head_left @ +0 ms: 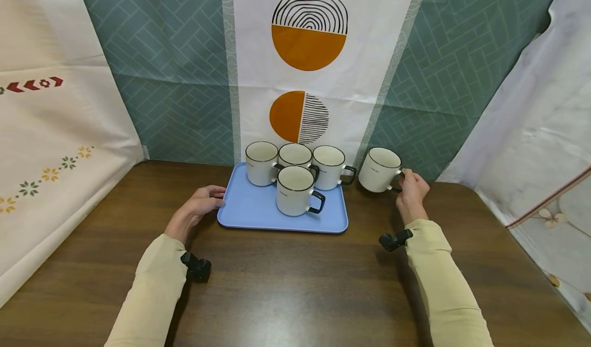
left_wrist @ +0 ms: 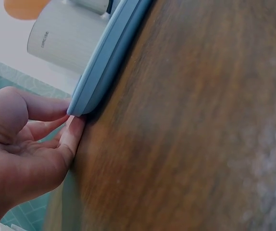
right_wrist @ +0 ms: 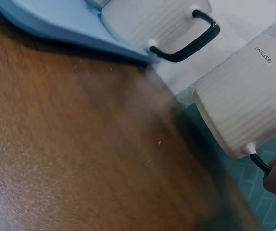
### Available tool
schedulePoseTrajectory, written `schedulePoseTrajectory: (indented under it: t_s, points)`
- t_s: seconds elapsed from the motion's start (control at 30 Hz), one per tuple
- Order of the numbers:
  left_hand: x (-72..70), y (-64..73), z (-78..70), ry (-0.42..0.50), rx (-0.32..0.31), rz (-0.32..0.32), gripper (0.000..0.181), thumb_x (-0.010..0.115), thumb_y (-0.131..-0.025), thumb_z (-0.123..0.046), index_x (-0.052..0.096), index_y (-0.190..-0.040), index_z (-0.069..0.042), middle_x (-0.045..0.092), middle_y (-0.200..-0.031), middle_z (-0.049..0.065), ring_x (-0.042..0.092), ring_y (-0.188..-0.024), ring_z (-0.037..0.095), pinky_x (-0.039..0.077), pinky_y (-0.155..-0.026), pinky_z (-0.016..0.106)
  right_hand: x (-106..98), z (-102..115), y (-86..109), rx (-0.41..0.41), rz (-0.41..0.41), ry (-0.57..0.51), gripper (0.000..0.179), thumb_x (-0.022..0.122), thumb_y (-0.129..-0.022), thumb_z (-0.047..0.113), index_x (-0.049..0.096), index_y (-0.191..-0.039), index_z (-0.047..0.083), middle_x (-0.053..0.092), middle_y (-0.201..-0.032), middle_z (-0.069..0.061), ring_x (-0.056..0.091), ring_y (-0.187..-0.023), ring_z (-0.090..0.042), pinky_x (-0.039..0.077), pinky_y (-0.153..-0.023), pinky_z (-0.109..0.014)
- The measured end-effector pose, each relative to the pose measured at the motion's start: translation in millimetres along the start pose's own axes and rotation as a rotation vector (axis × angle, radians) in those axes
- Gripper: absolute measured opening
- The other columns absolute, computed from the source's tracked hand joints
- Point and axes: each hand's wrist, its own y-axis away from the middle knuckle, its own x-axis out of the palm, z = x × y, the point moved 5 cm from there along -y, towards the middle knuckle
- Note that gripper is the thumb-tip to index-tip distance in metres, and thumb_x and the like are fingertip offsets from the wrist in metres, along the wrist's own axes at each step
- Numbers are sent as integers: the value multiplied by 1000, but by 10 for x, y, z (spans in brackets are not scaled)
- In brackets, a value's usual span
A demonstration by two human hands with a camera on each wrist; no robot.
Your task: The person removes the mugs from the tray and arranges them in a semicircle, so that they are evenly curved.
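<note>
A pale cloth point(head_left: 55, 111) with stitched flowers runs along the bench point(head_left: 277, 270)'s left edge. The left hand point(head_left: 196, 208), in a cream sleeve point(head_left: 148, 288), reaches toward the back edge, its fingers pinching the left rim of a blue tray point(head_left: 247, 208). The tray lies flat near the middle of the bench's back edge, with its long front rim facing the front edge. Four white mugs stand upright on it, mouths up, with black handles toward the bench's right edge: a left mug point(head_left: 260, 167), a middle mug point(head_left: 295, 153) and a right mug point(head_left: 327, 171) in a row at the back, and a front mug point(head_left: 293, 198) before the middle one, partly hiding it. Behind them, past the back edge, hangs a white banner point(head_left: 360, 70) with orange circles. Beside the tray, toward the back right corner, a fifth mug point(head_left: 376, 171), marked "concise", is tilted and raised off the bench; the right hand point(head_left: 412, 193) has its fingers closed around the handle. A white curtain point(head_left: 540, 131) borders the right edge.
</note>
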Motion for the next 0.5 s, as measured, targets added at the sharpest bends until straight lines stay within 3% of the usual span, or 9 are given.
schedulePoseTrajectory:
  t_s: [0.2, 0.5]
  points:
    - [-2, -10, 3, 1, -8, -2, 50, 47, -94, 4, 30, -140, 16, 37, -137, 33, 42, -120, 37, 36, -105, 48, 1, -111, -34, 19, 15, 36, 37, 58, -89, 0, 55, -54, 8, 55, -60, 3, 46, -60, -11, 41, -61, -20]
    - [3, 1, -9, 9, 4, 2, 50, 47, -95, 4, 30, -139, 17, 38, -136, 33, 44, -116, 36, 38, -103, 47, 65, -206, -36, 35, 105, 68, 36, 57, -95, 4, 54, -59, 6, 53, -71, 0, 45, -66, -14, 38, -66, -23]
